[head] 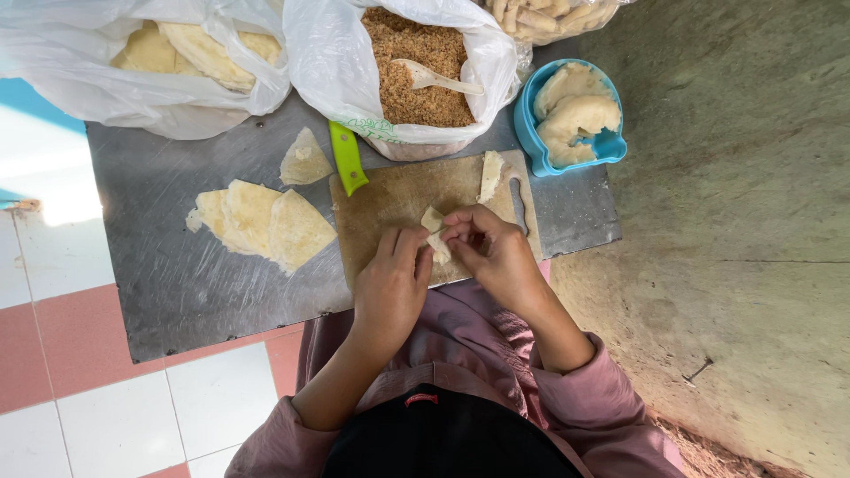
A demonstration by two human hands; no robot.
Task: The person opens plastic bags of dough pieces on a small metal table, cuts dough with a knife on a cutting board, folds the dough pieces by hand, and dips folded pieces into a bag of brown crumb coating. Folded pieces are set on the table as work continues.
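left hand (390, 288): yours, over the near edge of the cutting board (390, 199), fingers curled together and pinched on the left side of the pastry piece (435, 237).
right hand (496, 252): yours, just beside the left one, fingertips closed on the same piece from the right — both hands touch it at once.
pastry piece: small, pale, folded; held between your two hands just above the board, near its middle-front. Can't tell if it rests on the wood or is lifted clear.
cutting board: worn wood, lying on the grey metal tray (168, 265).
dough strip (490, 174): one thin pale strip lying at the far right of the board, apart from your hands.
knife (347, 158): green handle overlapping the board's far left corner; blade not visible to me.
wrapper stack (261, 226): thin triangular sheets, overlapping, on the tray left of the board; one single sheet (304, 159) sits apart, further back.
filling bag (416, 66): white plastic bag behind the board, open, full of brown crumbly filling with a pale spoon (434, 80) lying in it.
blue tub (571, 115): right of the bag, on the tray's corner — holds pale lumps of dough.
left bag (150, 62): white plastic, more pale sheets inside.
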